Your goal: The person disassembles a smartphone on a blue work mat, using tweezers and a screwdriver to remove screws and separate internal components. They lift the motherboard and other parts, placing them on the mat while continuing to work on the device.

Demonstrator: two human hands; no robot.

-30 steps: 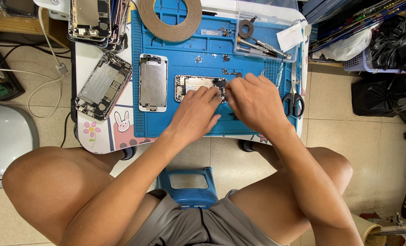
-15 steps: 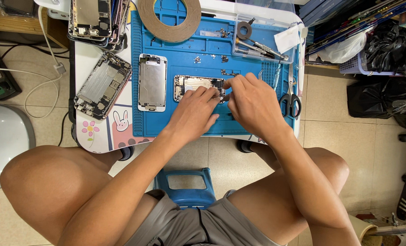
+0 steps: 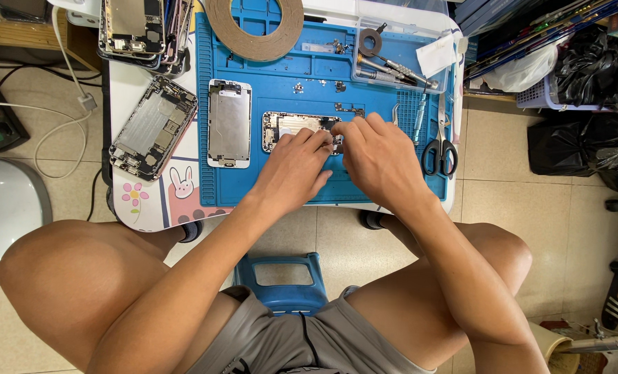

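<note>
An opened phone body [image 3: 289, 127] lies in the middle of the blue work mat [image 3: 309, 90], its inside facing up. My left hand [image 3: 294, 170] rests over its lower right part, with the fingertips pinched on its right end. My right hand [image 3: 382, 163] comes in from the right, and its curled fingers meet the left hand's at that same end. Both hands hide the phone's right third. I cannot tell whether a small tool is between the fingers. A detached silver screen plate [image 3: 228, 131] lies on the mat just to the left.
Another stripped phone frame [image 3: 153, 128] lies on the white table, below a stack of phones [image 3: 139, 28]. A brown tape roll [image 3: 253, 28], a clear tool tray [image 3: 399, 59], tweezers [image 3: 395, 114] and scissors [image 3: 440, 156] ring the mat. A blue stool [image 3: 285, 284] stands between my knees.
Both hands stay on the phone's right end. Their fingertips have drawn slightly closer together. Nothing on the mat has moved.
</note>
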